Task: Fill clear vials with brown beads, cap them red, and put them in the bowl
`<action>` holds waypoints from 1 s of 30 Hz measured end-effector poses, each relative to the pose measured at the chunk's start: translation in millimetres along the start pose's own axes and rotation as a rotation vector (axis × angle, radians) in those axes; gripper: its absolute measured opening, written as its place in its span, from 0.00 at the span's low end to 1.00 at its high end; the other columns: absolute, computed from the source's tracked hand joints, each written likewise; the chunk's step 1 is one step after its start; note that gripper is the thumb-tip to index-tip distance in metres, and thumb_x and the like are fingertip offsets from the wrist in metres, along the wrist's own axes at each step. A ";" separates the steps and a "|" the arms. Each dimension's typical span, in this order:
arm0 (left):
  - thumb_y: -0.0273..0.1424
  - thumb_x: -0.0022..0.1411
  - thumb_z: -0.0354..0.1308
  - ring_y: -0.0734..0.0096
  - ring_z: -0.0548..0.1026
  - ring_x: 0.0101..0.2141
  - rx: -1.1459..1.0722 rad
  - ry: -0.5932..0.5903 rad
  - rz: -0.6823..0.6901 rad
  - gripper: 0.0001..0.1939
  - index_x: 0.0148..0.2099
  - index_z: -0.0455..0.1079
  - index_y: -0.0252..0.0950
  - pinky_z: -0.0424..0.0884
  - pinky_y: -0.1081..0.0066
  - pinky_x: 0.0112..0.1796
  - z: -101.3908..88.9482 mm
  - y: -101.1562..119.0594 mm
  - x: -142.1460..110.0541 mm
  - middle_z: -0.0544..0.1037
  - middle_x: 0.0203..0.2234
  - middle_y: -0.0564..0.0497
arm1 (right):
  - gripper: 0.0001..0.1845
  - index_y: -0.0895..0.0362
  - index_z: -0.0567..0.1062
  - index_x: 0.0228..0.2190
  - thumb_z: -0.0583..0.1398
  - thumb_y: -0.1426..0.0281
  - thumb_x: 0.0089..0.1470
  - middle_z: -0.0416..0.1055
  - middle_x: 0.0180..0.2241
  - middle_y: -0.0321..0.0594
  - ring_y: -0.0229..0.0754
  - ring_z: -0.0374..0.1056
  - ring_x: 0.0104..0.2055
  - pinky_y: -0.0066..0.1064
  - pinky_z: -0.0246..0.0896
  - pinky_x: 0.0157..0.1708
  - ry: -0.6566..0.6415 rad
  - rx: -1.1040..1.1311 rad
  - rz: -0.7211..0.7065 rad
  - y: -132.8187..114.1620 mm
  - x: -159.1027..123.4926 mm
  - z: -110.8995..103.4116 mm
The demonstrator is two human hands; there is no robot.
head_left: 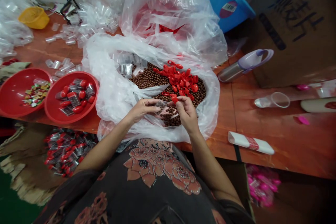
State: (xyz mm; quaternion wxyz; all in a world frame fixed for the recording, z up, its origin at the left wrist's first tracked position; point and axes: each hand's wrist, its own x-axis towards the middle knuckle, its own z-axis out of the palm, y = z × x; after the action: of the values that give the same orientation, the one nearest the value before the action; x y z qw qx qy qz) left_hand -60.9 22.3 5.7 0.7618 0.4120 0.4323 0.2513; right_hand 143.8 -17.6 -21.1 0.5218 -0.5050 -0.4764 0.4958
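My left hand (143, 107) is closed around a small clear plastic vial (160, 105) that shows brown beads inside. Just to its right, my right hand (187, 111) pinches a red cap (174, 99) at the vial's mouth. Both hands hover over an open clear plastic bag (110, 87) on the wooden table. Inside the bag lie many small brown beads (148, 77), a heap of red caps (181, 78) and several empty clear vials (126, 68).
Left of the bag, a red bowl (54, 110) holds capped filled vials, and another red bowl (12, 92) holds small colourful pieces. Empty vials (78, 24) and a yellow cup (34, 17) lie behind. A second bag (170, 14), a bottle (244, 64), a clear cup (274, 100) and a cardboard box (296, 31) are on the right.
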 end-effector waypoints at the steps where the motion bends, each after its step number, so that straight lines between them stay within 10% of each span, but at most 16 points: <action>1: 0.31 0.50 0.68 0.68 0.79 0.39 0.011 0.011 0.010 0.27 0.54 0.76 0.34 0.76 0.70 0.38 -0.3 -1.2 -0.4 0.80 0.48 0.42 | 0.13 0.48 0.68 0.43 0.58 0.55 0.61 0.78 0.37 0.36 0.44 0.76 0.41 0.40 0.69 0.48 0.017 -0.010 0.005 0.4 -0.5 -1.3; 30: 0.34 0.51 0.69 0.68 0.77 0.38 0.090 0.059 0.068 0.25 0.53 0.78 0.38 0.75 0.69 0.40 5.5 -10.3 -13.1 0.81 0.44 0.45 | 0.13 0.49 0.69 0.45 0.57 0.57 0.63 0.77 0.42 0.39 0.44 0.74 0.45 0.40 0.69 0.48 0.046 -0.105 -0.080 -1.1 -13.0 0.6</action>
State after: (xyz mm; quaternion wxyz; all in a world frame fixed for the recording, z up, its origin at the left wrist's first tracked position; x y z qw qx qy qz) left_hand -62.4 4.8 4.5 0.7204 0.4526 0.4512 0.2693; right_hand 142.5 -30.5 -19.9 0.5246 -0.5237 -0.5094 0.4372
